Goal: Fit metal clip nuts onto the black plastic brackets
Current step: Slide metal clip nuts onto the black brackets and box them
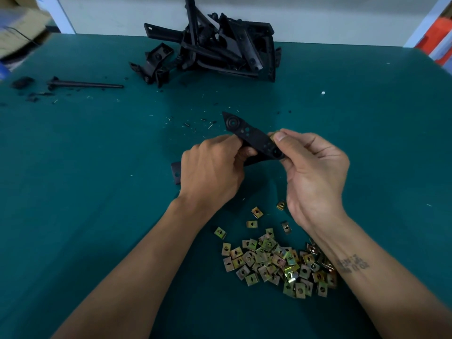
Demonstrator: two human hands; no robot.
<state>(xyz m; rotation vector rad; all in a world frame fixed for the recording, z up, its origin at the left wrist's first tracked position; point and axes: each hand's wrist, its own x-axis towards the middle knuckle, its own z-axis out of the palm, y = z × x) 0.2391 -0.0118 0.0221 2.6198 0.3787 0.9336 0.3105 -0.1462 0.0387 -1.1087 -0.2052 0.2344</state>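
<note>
A black plastic bracket (247,133) is held above the green table between both hands, its round-holed tip pointing up and away. My left hand (212,172) grips the bracket's lower part, and one end (176,172) sticks out to the left below the hand. My right hand (313,172) pinches a brass-coloured clip nut (272,135) at the bracket's right edge, mostly hidden behind the thumb. A heap of several clip nuts (276,263) lies on the table below my wrists.
A pile of black plastic brackets (215,47) stands at the table's far edge. A black rod (85,84) and dark scraps lie at the far left. Small shavings are scattered mid-table. Cardboard boxes (19,28) sit at the upper left.
</note>
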